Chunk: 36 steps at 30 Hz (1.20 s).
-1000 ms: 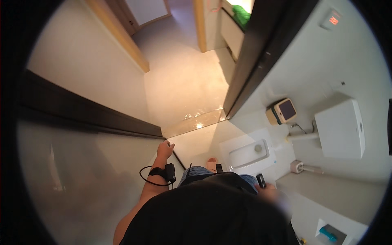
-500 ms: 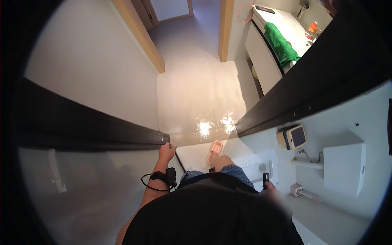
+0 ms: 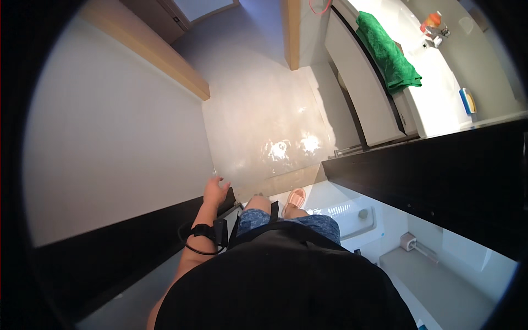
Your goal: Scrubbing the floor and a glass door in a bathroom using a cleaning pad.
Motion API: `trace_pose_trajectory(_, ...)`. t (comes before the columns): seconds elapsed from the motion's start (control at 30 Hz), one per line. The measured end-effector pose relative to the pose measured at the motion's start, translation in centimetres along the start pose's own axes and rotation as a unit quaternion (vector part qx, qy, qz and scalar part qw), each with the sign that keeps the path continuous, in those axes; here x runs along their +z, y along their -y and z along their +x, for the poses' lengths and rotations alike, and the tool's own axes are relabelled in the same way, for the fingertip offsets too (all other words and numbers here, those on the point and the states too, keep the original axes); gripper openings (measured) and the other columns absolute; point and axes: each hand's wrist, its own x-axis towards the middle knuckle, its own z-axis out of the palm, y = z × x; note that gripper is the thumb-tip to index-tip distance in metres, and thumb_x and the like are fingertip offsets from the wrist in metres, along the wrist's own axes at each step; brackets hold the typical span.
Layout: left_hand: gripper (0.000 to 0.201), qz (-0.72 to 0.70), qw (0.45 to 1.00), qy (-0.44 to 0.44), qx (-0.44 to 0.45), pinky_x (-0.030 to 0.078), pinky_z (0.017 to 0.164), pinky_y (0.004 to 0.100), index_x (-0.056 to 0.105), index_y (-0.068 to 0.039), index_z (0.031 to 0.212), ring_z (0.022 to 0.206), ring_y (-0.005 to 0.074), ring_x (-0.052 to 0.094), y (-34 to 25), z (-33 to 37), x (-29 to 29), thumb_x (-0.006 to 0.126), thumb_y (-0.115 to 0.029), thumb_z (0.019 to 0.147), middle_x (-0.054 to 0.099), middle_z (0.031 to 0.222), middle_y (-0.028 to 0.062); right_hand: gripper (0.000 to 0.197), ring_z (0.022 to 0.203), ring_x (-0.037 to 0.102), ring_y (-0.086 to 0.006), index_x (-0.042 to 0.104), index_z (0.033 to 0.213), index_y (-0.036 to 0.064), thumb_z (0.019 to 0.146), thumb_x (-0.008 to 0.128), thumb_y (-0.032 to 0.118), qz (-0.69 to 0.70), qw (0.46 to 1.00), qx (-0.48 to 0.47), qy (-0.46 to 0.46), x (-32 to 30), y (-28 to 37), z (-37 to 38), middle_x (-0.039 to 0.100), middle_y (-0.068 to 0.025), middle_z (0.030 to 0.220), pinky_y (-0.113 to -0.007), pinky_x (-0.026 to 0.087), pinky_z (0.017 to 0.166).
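Observation:
My left hand (image 3: 216,192) reaches forward beside the dark door frame (image 3: 181,212), its fingers apart and nothing visible in them. A black strap with a small black box (image 3: 220,232) and a cable sits on that forearm. My right hand is hidden behind my black shirt (image 3: 286,280). Just past the shirt's right edge, a small dark tip (image 3: 357,252) shows. My foot in a pink slipper (image 3: 295,199) stands on the white floor by the doorway.
Wet, shiny floor (image 3: 258,121) stretches ahead between a pale wall and a washbasin counter (image 3: 440,118). On the counter lie a green towel (image 3: 388,55), an orange bottle (image 3: 432,22) and a blue-yellow sponge (image 3: 467,102). A squat toilet (image 3: 357,220) is set at my right.
I have moved forward into the doorway, and more of the basin counter shows. My left hand has come off the door frame. The right hand with its black object has gone behind my shirt.

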Motion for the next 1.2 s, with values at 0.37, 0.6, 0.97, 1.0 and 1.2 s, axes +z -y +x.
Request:
trace_pose_trajectory(0.37, 0.042, 0.115, 0.980, 0.064, 0.149, 0.043, 0.087, 0.0424, 0.058, -0.003, 0.104, 0.100, 0.0372, 0.053, 1.7, 10.5, -3.1, 0.065, -0.033, 0.076, 0.055, 0.105, 0.0222, 0.047, 0.101, 0.056, -0.0384, 0.045, 0.112, -0.0001, 0.086, 0.050, 0.039, -0.030, 0.963, 0.269, -0.003, 4.9, 4.0, -10.1, 0.059, -0.0245, 0.103, -0.043, 0.045, 0.085)
trace_pose_trajectory(0.6, 0.039, 0.061, 0.953, 0.057, 0.293, 0.047, 0.079, 0.0412, 0.058, -0.003, 0.106, 0.091, 0.0356, 0.057, -3.8, 12.9, -3.9, 0.065, -0.030, 0.078, 0.056, 0.103, 0.0227, 0.040, 0.102, 0.056, -0.0349, 0.050, 0.111, 0.0040, 0.087, 0.051, 0.037, -0.041, 0.936, 0.347, -0.054, 10.1, 6.9, -13.3, 0.060, -0.0194, 0.105, -0.043, 0.046, 0.085)
trace_pose_trajectory(0.97, 0.040, 0.145, 0.972, 0.098, 0.159, 0.045, 0.083, 0.0426, 0.059, -0.001, 0.102, 0.095, 0.0376, 0.055, 4.1, 8.6, -3.2, 0.064, -0.032, 0.076, 0.057, 0.102, 0.0244, 0.040, 0.099, 0.058, -0.0314, 0.057, 0.106, 0.0097, 0.082, 0.057, 0.041, -0.053, 0.953, 0.279, -0.101, 4.7, 7.7, -11.0, 0.062, -0.0147, 0.101, -0.040, 0.046, 0.083)
trace_pose_trajectory(1.0, 0.040, 0.145, 0.974, 0.093, 0.144, 0.045, 0.083, 0.0426, 0.059, -0.001, 0.102, 0.095, 0.0376, 0.055, 5.7, 7.7, -3.5, 0.064, -0.032, 0.076, 0.057, 0.102, 0.0244, 0.038, 0.097, 0.058, -0.0315, 0.058, 0.104, 0.0100, 0.081, 0.058, 0.040, -0.076, 0.956, 0.262, -0.107, 4.1, 7.2, -10.5, 0.062, -0.0145, 0.100, -0.040, 0.046, 0.083)
trace_pose_trajectory(1.2, 0.040, 0.365, 0.871, 0.279, -0.172, 0.048, 0.081, 0.0362, 0.060, -0.005, 0.109, 0.103, 0.0285, 0.058, 4.3, -5.1, -4.9, 0.062, -0.029, 0.077, 0.062, 0.106, 0.0129, 0.035, 0.097, 0.058, -0.0321, 0.058, 0.100, 0.0092, 0.081, 0.058, 0.038, -0.143, 0.968, 0.187, -0.082, 1.8, 1.7, -6.8, 0.063, -0.0144, 0.099, -0.041, 0.046, 0.083)
